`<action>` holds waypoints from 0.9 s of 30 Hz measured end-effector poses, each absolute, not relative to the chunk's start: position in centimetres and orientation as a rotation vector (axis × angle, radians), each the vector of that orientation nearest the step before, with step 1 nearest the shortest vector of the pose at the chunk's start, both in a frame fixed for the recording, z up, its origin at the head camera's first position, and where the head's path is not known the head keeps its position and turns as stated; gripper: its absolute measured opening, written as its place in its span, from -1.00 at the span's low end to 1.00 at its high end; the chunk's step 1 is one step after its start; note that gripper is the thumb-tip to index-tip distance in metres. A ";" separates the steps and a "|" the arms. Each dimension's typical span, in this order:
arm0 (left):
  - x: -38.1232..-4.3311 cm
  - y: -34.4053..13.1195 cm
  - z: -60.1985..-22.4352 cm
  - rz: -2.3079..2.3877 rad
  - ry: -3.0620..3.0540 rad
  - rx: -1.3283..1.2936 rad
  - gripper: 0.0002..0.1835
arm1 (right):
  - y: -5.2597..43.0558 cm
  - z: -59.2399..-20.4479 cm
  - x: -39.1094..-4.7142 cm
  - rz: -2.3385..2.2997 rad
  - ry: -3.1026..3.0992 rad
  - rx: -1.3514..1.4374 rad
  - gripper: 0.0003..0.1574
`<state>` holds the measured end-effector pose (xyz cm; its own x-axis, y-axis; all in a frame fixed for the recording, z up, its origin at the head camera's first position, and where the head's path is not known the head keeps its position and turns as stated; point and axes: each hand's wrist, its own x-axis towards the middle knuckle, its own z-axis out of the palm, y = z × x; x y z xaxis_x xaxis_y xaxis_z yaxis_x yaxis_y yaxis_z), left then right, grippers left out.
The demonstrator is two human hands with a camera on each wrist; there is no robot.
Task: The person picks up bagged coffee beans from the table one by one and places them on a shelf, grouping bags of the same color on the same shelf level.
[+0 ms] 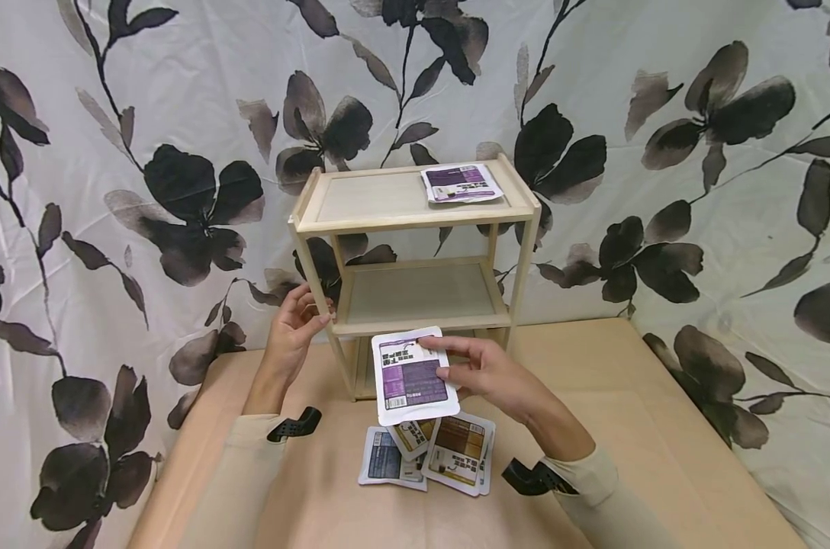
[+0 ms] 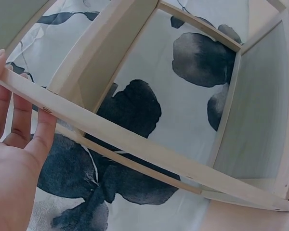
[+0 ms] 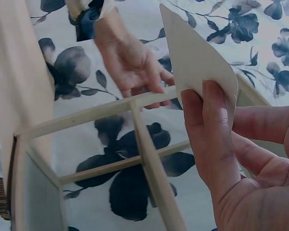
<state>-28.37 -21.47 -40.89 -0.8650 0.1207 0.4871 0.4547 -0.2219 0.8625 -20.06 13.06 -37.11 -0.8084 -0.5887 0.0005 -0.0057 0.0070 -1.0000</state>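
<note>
My right hand (image 1: 500, 377) pinches a flat white packet with a purple printed panel (image 1: 415, 377), held up in front of the wooden shelf. In the right wrist view the plain white back of the packet (image 3: 197, 57) shows, with fingers on it. My left hand (image 1: 291, 335) holds the left front post of the three-tier shelf (image 1: 422, 293), its thumb on one side and fingers behind the post (image 2: 111, 127). On the top tier lie purple-and-white packets (image 1: 461, 184), toward the right.
On the table (image 1: 580, 412), just before the shelf, lies a loose pile: brown-labelled packets (image 1: 459, 454), a blue-labelled packet (image 1: 386, 457) and a yellow-labelled one (image 1: 413, 436). Behind the shelf hangs a flowered cloth (image 1: 415, 91).
</note>
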 end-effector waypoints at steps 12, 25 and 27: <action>-28.5 -21.4 -40.8 -2.206 -1.797 -0.708 -0.38 | 13.1 -34.8 -20.4 -1.851 1.921 -0.645 -0.38; -28.5 -21.6 -41.0 -2.211 -1.796 -0.703 -0.36 | 13.1 -32.0 -21.2 -1.886 1.934 -0.727 -0.39; -28.4 -21.6 -41.1 -2.218 -1.789 -0.709 -0.36 | 13.1 -31.7 -21.4 -1.882 1.946 -0.734 -0.39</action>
<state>-28.45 -21.60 -41.08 -0.8638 0.1369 0.4850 0.4449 -0.2448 0.8615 -21.44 13.10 -31.69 -0.8106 -0.5747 0.1121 -0.1313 -0.0083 -0.9913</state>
